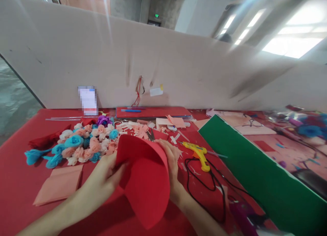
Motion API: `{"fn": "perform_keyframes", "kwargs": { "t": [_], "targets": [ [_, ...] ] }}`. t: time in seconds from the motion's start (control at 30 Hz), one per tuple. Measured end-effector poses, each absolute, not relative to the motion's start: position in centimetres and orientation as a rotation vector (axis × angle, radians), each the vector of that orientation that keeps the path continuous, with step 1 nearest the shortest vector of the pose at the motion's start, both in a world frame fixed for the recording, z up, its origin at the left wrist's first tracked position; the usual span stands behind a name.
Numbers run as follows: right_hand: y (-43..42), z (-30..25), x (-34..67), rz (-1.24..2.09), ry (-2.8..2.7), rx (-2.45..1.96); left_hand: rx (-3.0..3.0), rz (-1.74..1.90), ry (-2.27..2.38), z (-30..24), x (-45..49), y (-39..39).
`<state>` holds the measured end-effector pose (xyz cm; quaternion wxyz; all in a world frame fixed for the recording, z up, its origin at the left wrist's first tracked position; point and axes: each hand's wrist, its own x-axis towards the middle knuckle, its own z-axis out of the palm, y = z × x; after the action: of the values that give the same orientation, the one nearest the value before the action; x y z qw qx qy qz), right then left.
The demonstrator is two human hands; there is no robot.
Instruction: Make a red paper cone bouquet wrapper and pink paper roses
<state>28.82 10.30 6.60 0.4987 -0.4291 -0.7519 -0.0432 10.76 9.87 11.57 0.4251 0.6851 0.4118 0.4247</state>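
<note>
Both my hands hold a red paper sheet (145, 178) rolled into a cone above the red table (17, 181). My left hand (107, 176) grips the cone's left edge, fingers curled onto it. My right hand (171, 164) wraps round the cone's right side with the fingers pressed on the paper. The cone's wide mouth faces up and away, its tip points down toward me. Just beyond the cone lie scissors (150, 135) among pink paper scraps (135, 128).
A heap of pink, white and blue paper flowers (84, 144) lies at the left, with folded pink paper (60, 185) in front. A yellow glue gun (198, 153) and its black cord (204, 185) lie to the right, beside a green sheet (255, 171). A partition wall stands behind.
</note>
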Motion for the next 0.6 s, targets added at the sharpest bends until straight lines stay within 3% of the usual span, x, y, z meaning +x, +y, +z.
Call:
{"fn": "perform_keyframes", "kwargs": {
  "t": [0.6],
  "targets": [
    [11.1, 6.0, 28.5, -0.251, -1.904, -0.858, 1.469, 1.103, 1.124, 10.1, 11.0, 11.2]
  ]
}}
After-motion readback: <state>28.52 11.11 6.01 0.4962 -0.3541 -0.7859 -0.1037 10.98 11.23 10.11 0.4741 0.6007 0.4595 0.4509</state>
